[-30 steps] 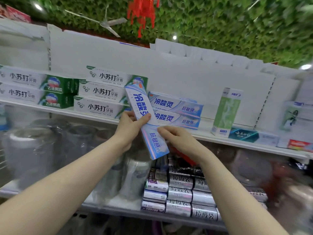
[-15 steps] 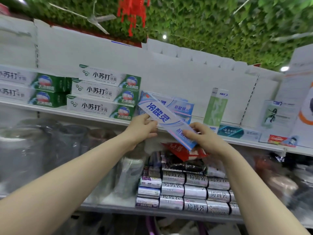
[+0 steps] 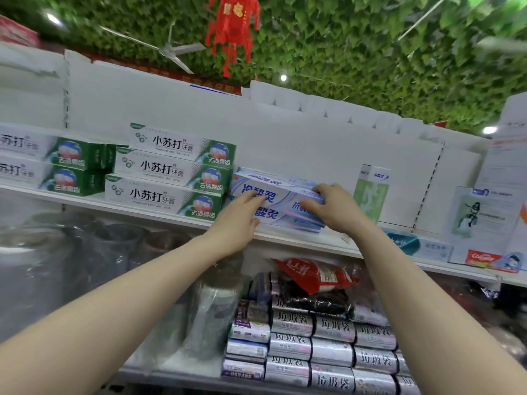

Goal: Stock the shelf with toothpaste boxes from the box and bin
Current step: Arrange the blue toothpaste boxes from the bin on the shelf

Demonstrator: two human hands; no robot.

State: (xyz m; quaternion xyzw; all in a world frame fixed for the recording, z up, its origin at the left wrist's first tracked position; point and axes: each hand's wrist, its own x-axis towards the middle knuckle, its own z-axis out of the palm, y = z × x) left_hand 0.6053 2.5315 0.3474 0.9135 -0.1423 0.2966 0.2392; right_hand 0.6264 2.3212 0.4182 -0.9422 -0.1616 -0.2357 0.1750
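Fingers (image 3: 252,196) of the left hand (image 3: 239,220) lie fairly straight and flat against the front face of the blue-and-white toothpaste box (image 3: 285,193), while the right hand (image 3: 335,210) curls over its right end and grips it, thumb on the front. That box lies lengthwise atop the stack of matching boxes (image 3: 285,220) on the shelf (image 3: 299,243), just right of the green-and-white boxes (image 3: 168,178), so the step in hand looks like seating one box on its pile. Next, I judge, it needs a nudge back until flush with those beneath, then release.
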